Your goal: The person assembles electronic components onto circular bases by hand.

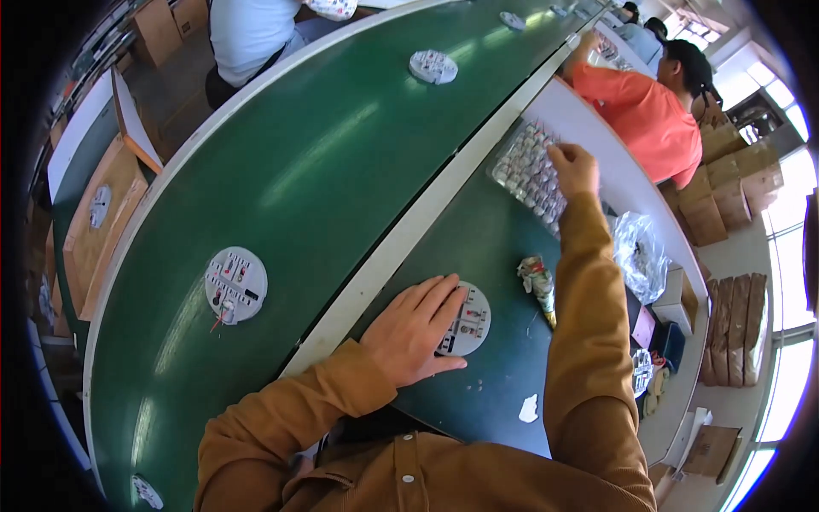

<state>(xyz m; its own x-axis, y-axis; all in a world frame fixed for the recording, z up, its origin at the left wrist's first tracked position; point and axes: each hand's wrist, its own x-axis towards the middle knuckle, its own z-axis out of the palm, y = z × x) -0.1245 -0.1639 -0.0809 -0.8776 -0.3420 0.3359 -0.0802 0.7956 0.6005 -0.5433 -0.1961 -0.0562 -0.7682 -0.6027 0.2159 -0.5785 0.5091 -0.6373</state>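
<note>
My left hand [414, 331] lies with its fingers stretched out over the left part of a round white circuit board [472, 320] on the dark green worktop. The thumb is along the board's near edge, and small red and black components show on the uncovered part. Farther off and to the right, my right hand [577, 171] is over the right side of a clear plastic tray [531, 171] full of small parts in rows. Its fingers are pinched together. Whatever is between the fingertips is too small or hidden to make out.
Left of my bench, a green conveyor belt [341, 183] carries several similar boards, one nearby [236, 286]. A wrapped cone-shaped tube [539, 286] and a scrap of white paper [529, 409] lie by my right arm. Beyond are a plastic bag [640, 256] and a person in orange [636, 111].
</note>
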